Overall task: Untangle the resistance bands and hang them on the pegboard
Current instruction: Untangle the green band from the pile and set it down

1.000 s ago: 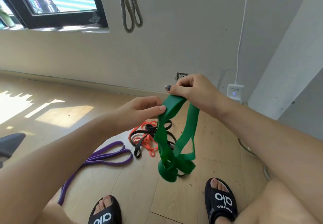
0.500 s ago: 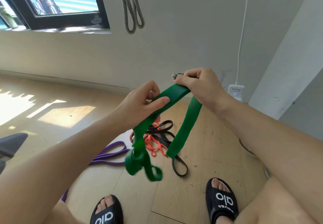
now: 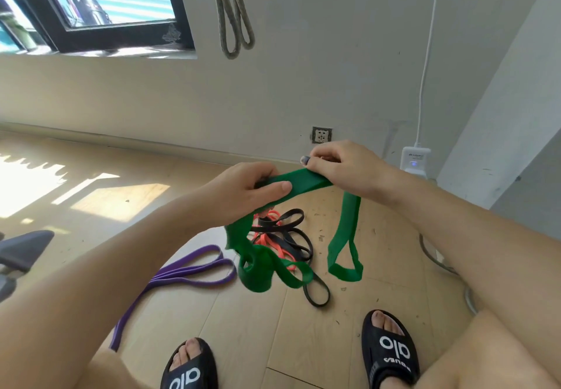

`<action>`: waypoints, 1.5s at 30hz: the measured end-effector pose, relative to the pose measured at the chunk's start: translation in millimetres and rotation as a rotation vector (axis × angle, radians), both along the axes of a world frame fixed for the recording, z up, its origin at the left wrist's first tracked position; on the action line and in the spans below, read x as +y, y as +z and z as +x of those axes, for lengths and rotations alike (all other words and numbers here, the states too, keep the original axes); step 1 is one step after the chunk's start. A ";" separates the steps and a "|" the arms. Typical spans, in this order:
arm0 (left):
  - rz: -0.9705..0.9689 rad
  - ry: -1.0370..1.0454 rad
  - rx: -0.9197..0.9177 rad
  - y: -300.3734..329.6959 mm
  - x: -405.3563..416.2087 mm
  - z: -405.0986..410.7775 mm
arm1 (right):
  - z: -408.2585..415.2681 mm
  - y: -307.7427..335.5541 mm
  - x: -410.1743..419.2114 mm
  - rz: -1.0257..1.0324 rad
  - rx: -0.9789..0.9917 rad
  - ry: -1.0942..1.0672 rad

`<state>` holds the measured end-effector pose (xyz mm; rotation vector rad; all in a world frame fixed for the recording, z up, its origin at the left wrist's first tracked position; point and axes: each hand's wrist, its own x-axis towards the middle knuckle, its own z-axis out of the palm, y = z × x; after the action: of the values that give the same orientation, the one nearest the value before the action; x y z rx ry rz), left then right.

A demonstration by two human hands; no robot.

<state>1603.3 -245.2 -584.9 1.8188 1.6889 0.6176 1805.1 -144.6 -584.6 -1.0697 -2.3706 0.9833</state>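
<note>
A wide green band [image 3: 303,180] is stretched between my hands above the floor. My left hand [image 3: 243,194] pinches its left part, thumb on top. My right hand [image 3: 343,167] grips the other end. From my left hand a knotted green bundle [image 3: 258,270] hangs down; from my right hand a long green loop [image 3: 344,243] dangles. On the floor below lie a black band [image 3: 291,236] tangled with an orange band [image 3: 273,241], and a purple band [image 3: 182,273] to the left. A grey band [image 3: 232,12] hangs on the wall above. No pegboard is in view.
A dark-framed window [image 3: 91,9] is at upper left. A wall socket [image 3: 321,135] and a white plugged-in device [image 3: 414,161] with its cable sit by the wall at right. A grey object [image 3: 21,249] pokes in at left. My feet in black slides [image 3: 391,349] stand on the wood floor.
My hands have moved apart, pulling the green band flatter between them. The knotted bundle has swung under my left hand, and a loop has dropped free under my right hand.
</note>
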 end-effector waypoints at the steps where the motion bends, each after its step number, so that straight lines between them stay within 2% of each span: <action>1: -0.007 -0.010 -0.004 1.2 0.2 1.0 | -0.7 0.5 -1.1 -0.032 -0.010 0.029; 4: 0.013 -0.039 0.001 -0.6 2.5 5.8 | -12.4 -2.9 -10.1 -0.081 0.023 0.103; 8: 0.014 -0.076 -0.095 -5.6 4.6 7.7 | -26.1 -9.2 -17.8 0.006 0.020 0.156; 12: -0.134 -0.087 -0.363 -13.1 3.7 6.0 | -25.3 -6.4 -14.6 0.064 0.089 0.127; 17: -0.288 -0.131 -0.467 -20.5 1.9 3.5 | -12.9 -4.2 -7.8 0.107 0.159 0.046; 22: -0.220 -0.103 -0.373 -24.0 9.0 4.8 | -7.7 -2.4 -3.3 0.133 0.055 0.036; 27: -0.054 -0.106 -0.264 -28.2 12.0 1.4 | -8.8 -5.4 -9.4 -0.022 -0.101 0.144; 33: -0.203 -0.156 -0.271 -39.9 12.3 -14.2 | -11.1 -3.1 -13.7 -0.148 0.046 0.155; 36: -0.332 -0.180 -0.184 -58.9 8.9 -30.3 | -9.7 2.0 -9.9 -0.174 0.131 0.110; 40: -0.413 -0.106 -0.072 -80.3 6.8 -39.6 | -2.1 6.5 -1.0 -0.274 0.254 0.072; 45: -0.351 -0.162 0.087 -92.0 11.1 -33.6 | 4.1 3.8 4.7 -0.332 0.318 0.036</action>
<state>1569.7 -234.1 -676.9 1.7220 1.5694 0.1622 1809.2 -139.9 -580.8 -0.8988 -2.0209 1.4782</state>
